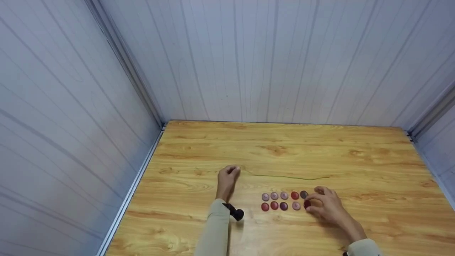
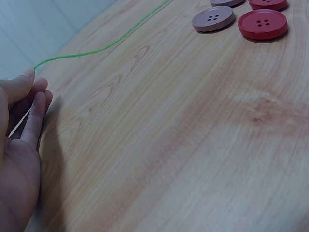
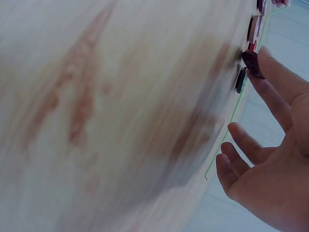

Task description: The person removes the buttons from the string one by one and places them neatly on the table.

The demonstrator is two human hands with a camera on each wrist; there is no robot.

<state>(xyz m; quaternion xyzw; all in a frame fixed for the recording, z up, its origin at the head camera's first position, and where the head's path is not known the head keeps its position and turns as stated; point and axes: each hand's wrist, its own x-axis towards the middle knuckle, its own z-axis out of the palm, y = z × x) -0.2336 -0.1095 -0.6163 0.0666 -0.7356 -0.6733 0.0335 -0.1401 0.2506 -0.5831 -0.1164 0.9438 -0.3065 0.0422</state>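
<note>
A green string (image 1: 288, 176) stretches across the table behind two rows of round buttons. My left hand (image 1: 227, 177) pinches its left end between thumb and fingertips, as the left wrist view also shows. At the right end of the front row, my right hand (image 1: 328, 205) pinches a dark red button (image 3: 252, 64) between thumb and index finger; it looks tilted in the right wrist view. Beside it lie a pale mauve button (image 1: 296, 206) and a dark grey button (image 1: 304, 194). Red buttons (image 2: 262, 24) and mauve buttons (image 2: 213, 19) lie flat further left.
The wooden table (image 1: 199, 149) meets pale panelled walls (image 1: 227, 71) at the back and both sides. A black wrist device (image 1: 235, 212) juts from the left sleeve, left of the buttons.
</note>
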